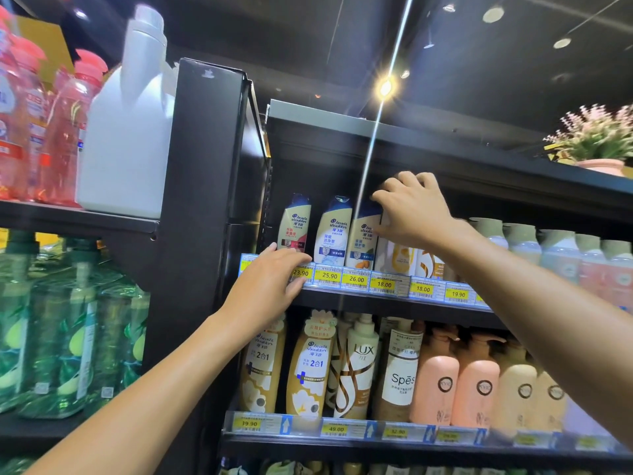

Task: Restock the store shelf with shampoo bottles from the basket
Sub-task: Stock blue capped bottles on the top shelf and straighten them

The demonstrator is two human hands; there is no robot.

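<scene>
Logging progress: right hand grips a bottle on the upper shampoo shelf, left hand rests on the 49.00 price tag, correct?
Not quite. In the head view the left hand rests by the 23.90 price tag; the right hand does grip a bottle there.

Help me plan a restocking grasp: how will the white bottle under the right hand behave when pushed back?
The white bottle is tall and narrow, so pushing near its top, where the right hand grips it, could tip it. Its smooth plastic probably slides easily. The neighbouring Head & Shoulders bottle stands close and may get nudged.
</scene>
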